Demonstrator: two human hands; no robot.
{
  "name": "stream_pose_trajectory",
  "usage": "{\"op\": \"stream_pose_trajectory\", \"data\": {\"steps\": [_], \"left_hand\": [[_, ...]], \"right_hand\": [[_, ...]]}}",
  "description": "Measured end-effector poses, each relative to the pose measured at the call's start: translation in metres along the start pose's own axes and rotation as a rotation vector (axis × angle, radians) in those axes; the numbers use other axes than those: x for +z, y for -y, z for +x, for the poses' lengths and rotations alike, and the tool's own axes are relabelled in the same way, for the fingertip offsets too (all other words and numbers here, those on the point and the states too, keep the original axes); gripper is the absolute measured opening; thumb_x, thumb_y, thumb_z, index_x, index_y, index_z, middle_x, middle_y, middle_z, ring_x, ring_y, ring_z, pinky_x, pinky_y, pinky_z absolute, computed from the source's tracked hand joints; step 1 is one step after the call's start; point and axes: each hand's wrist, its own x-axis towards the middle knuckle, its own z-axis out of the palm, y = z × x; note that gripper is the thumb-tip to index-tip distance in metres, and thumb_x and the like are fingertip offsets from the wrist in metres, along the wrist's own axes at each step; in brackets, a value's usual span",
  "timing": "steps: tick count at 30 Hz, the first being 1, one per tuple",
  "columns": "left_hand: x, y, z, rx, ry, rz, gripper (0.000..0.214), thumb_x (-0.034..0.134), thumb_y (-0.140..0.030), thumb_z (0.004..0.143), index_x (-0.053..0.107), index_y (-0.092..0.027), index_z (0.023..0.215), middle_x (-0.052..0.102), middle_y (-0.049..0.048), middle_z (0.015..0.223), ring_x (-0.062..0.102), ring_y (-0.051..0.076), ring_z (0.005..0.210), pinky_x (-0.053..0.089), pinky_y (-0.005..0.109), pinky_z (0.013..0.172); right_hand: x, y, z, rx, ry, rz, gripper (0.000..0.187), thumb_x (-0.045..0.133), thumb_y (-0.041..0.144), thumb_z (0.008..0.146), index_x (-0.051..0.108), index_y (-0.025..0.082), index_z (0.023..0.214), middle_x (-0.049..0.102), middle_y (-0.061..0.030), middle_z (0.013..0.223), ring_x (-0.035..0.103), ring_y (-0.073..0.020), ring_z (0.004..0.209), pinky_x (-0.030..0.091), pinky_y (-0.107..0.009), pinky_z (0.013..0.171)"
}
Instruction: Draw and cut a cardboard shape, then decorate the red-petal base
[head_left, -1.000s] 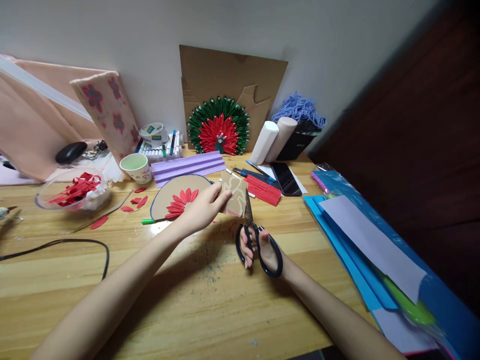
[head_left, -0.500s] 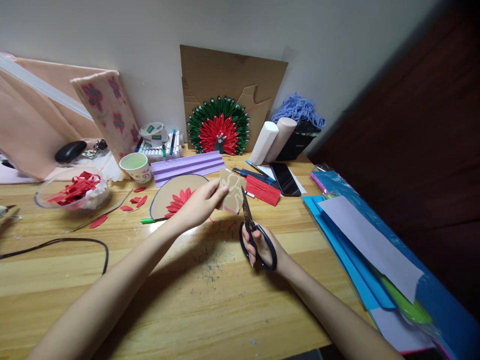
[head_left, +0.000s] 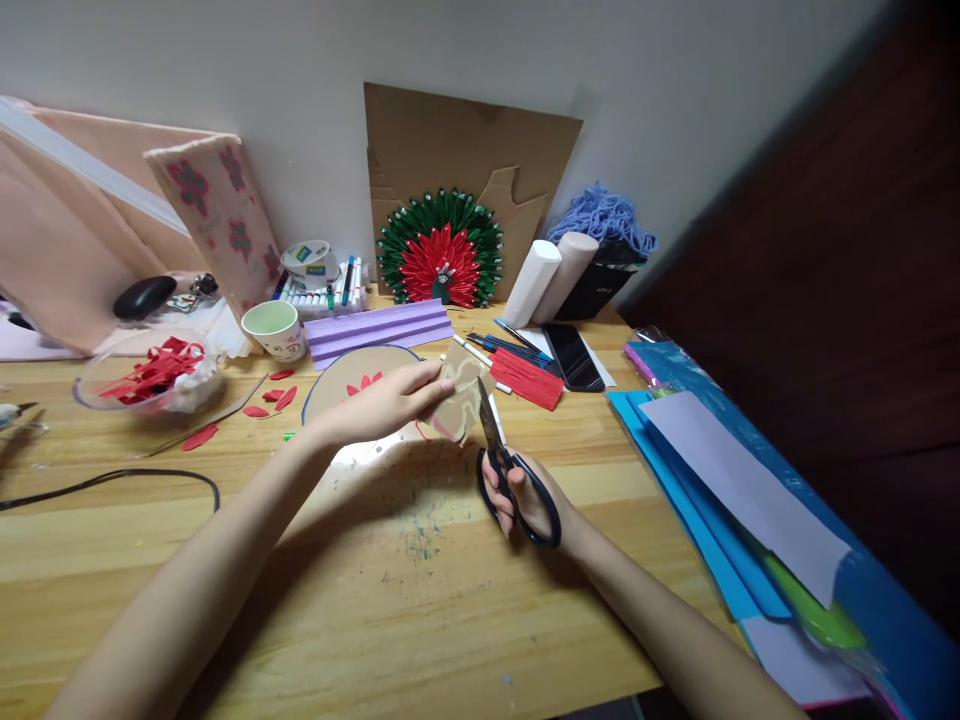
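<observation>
Measured from the red paper (head_left: 527,378), the cardboard piece (head_left: 455,405) to its left has tilted, its lower end swinging farther out from that paper. The left hand (head_left: 386,402) has swung flatter, its wrist farther left of the paper, so it now hides most of the red petals (head_left: 365,382), and all but a bit of the green pen (head_left: 289,436) is covered. A white stick (head_left: 474,351) just left of the paper shows more. Below the paper, the scissors (head_left: 491,428) lean farther left, away from it.
</observation>
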Motion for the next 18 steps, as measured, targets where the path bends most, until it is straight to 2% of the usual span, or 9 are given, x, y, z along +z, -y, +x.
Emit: {"op": "stream_pose_trajectory", "data": {"steps": [6,10,12,18], "left_hand": [[-0.013,0.001,-0.004,-0.040,0.038,0.050,0.032,0.037,-0.045,0.091,0.048,-0.018,0.078,0.044,-0.0003,0.074,0.040,0.013,0.066,0.033,0.026,0.060],[-0.018,0.000,-0.008,-0.084,0.105,-0.004,0.032,0.038,-0.045,0.090,0.052,-0.018,0.083,0.045,-0.0006,0.073,0.042,0.012,0.063,0.033,0.024,0.056],[-0.018,-0.001,-0.008,-0.074,0.100,0.006,0.031,0.039,-0.044,0.090,0.053,-0.018,0.082,0.046,-0.0003,0.073,0.042,0.012,0.063,0.033,0.024,0.056],[-0.018,0.004,-0.005,-0.072,0.088,0.059,0.031,0.040,-0.044,0.089,0.053,-0.018,0.080,0.047,-0.0007,0.073,0.043,0.012,0.064,0.034,0.025,0.060]], "right_hand": [[-0.004,0.000,-0.001,0.004,0.053,-0.033,0.066,0.051,0.083,0.057,0.041,0.019,0.070,0.037,0.0099,0.046,0.033,-0.0035,0.030,0.033,-0.017,0.030],[-0.008,0.001,-0.001,0.039,0.091,-0.055,0.066,0.051,0.084,0.056,0.041,0.020,0.069,0.036,0.0101,0.045,0.033,-0.0039,0.028,0.031,-0.017,0.028],[-0.011,0.002,-0.001,0.051,0.134,-0.063,0.068,0.049,0.085,0.055,0.040,0.020,0.069,0.037,0.0100,0.044,0.034,-0.0045,0.029,0.030,-0.016,0.027],[-0.011,-0.009,-0.002,0.013,0.258,0.035,0.075,0.036,0.090,0.054,0.043,0.018,0.078,0.042,0.0074,0.052,0.044,-0.0074,0.040,0.041,-0.021,0.040]]}}
